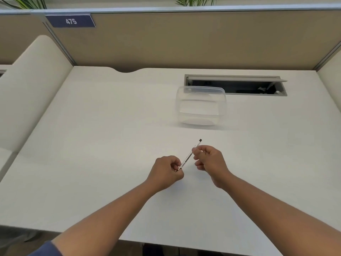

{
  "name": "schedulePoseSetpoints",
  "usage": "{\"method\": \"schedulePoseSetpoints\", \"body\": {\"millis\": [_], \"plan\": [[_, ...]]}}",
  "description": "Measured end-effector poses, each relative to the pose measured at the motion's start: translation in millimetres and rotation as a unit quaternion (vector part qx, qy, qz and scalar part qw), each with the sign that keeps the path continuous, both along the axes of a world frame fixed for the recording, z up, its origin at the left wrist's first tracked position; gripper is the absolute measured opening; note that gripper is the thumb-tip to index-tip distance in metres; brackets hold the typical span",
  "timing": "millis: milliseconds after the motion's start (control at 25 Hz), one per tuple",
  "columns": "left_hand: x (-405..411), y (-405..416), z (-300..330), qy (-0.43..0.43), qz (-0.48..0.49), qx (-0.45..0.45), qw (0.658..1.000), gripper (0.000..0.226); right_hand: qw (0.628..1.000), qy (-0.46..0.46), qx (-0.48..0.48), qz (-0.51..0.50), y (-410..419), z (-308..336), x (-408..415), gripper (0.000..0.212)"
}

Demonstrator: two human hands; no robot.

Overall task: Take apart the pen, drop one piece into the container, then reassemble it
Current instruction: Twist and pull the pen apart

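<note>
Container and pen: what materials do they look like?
Container: likely clear, glossy thin plastic; the desk shows through its walls, and the rim catches light. It sits open-topped on the desk.
Pen: probably a smooth white plastic barrel with printed text and a dark end cap. The left hand pinches its lower end, the right hand its upper part.

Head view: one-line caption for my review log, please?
Both hands, left and right, pinch a slim white pen above the white desk, clear plastic container beyond.

Both hands pinch one pen (pixel 188 157) above the desk (pixel 92 145) — left hand (pixel 167 171) low end, right hand (pixel 209 161) upper; container (pixel 201 106) toward far edge.
</note>
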State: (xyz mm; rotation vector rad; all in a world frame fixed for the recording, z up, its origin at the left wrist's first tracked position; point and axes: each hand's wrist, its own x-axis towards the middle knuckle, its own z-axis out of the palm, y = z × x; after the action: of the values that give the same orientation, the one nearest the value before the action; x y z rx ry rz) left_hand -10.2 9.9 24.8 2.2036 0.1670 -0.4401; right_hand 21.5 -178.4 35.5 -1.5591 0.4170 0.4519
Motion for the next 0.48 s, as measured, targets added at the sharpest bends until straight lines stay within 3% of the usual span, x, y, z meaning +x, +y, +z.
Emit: {"method": "schedulePoseSetpoints", "body": {"millis": [320,480], "plan": [[7.8,7.4,16.6,-0.022,-0.065,-0.017,0.997,0.012,0.992,0.009,0.107,-0.062,-19.9,25.3,3.6,0.003],[14.1,-8.7,26.4,-0.07,-0.138,-0.03,0.987,0.022,0.99,0.017,0.137,-0.032,-21.3,29.3,-3.7,0.006]]}}
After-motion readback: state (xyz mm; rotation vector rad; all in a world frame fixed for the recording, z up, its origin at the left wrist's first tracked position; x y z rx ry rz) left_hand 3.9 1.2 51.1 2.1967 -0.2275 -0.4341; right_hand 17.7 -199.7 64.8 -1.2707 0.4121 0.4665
